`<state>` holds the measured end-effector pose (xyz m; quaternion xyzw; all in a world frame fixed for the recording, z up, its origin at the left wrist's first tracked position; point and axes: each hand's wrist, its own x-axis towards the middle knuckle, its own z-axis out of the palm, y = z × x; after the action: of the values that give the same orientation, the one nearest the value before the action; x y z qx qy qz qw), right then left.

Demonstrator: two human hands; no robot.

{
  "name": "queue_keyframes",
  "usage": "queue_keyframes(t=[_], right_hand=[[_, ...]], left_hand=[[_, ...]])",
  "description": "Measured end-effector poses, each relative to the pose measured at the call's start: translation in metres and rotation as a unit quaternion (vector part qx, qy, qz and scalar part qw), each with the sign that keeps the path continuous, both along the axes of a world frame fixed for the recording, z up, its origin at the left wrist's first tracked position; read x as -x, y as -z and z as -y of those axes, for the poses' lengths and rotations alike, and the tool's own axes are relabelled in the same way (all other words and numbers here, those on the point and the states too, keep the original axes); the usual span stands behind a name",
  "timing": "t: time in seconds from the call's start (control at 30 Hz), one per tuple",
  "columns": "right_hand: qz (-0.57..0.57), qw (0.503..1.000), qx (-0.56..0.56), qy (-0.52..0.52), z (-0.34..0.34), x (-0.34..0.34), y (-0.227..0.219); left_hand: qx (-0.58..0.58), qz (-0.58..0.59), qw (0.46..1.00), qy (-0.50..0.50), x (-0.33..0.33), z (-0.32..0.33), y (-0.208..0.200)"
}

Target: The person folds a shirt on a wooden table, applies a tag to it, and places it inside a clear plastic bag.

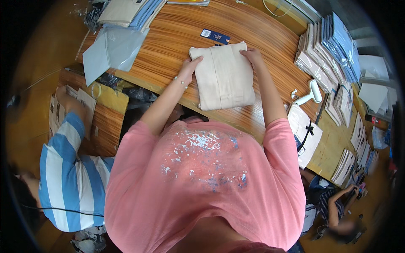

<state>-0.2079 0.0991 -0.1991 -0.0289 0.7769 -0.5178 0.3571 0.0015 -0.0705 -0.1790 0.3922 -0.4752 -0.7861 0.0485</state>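
A folded beige cloth garment [225,78] is held over the wooden table in front of me. My left hand [189,68] pinches its left edge, near the far corner. At the far right corner, the fingers of my right hand [251,55] are closed on it too. A crease runs down the middle of the fold, and the cloth hides the table beneath. Just beyond its far edge lies a navy hang tag [215,36] with a white label. A small dark piece beside the tag is partly covered by the cloth.
A white lint roller [310,93] lies to the right. Stacked wrapped garments [318,57] line the right side. Clear plastic bags [118,47] and another garment stack [126,12] sit at far left. A person in striped clothing [69,139] works at left; another is at lower right.
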Motion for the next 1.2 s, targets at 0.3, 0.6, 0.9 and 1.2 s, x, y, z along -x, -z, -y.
queue_keyframes(t=[0.3, 0.6, 0.9, 1.2], right_hand=[[-0.167, 0.967, 0.181, 0.063, -0.084, -0.043, -0.137], [-0.269, 0.959, 0.054, -0.077, -0.161, -0.199, -0.094], [-0.258, 0.963, -0.063, 0.045, -0.164, -0.262, -0.032], [0.173, 0.958, 0.073, 0.216, -0.159, -0.245, -0.02]], left_hand=[[0.242, -0.279, 0.923, 0.106, 0.027, 0.0, -0.102], [0.394, -0.291, 0.735, 0.469, -0.044, 0.007, -0.04], [0.465, -0.271, 0.69, 0.485, -0.128, 0.024, 0.017], [0.131, 0.012, 0.894, 0.428, -0.104, 0.009, 0.04]])
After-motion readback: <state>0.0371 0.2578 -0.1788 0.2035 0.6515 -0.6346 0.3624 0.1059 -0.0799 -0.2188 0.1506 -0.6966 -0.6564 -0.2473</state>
